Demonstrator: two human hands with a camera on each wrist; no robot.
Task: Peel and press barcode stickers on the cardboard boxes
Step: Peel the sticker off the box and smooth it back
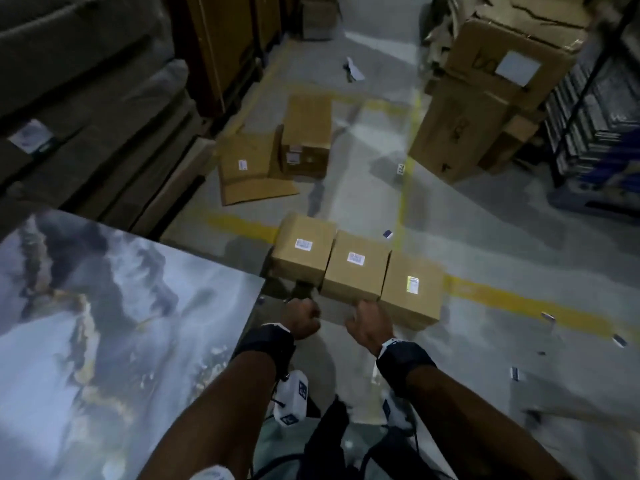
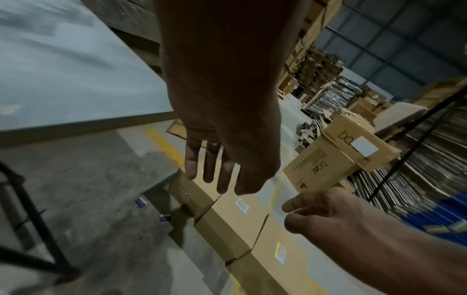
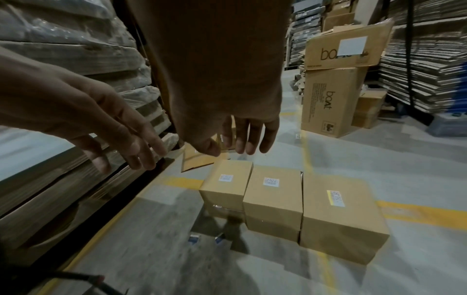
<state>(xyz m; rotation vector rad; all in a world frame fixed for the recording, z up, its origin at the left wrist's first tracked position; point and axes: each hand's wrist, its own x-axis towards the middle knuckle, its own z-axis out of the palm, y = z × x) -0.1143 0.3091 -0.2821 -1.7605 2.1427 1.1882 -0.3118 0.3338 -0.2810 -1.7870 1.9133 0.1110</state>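
Head view: three cardboard boxes in a row on the floor, touching side by side. Left box (image 1: 304,249), middle box (image 1: 356,266) and right box (image 1: 412,289) each carry a barcode sticker on top; the right one's sticker (image 1: 413,284) has a yellow edge. Left hand (image 1: 300,318) and right hand (image 1: 369,325) hang above the near edge of the row, apart from each other, nothing in them. Marble-pattern tabletop (image 1: 104,323) to the left. Paper scraps (image 1: 618,340) lie on the floor.

Left wrist view: left hand's fingers (image 2: 209,169) straight, relaxed, empty, over the boxes.

Right wrist view: right hand's fingers (image 3: 248,137) loose, extended, gripping nothing. Big "boat" carton (image 3: 331,101) stands behind, well apart.
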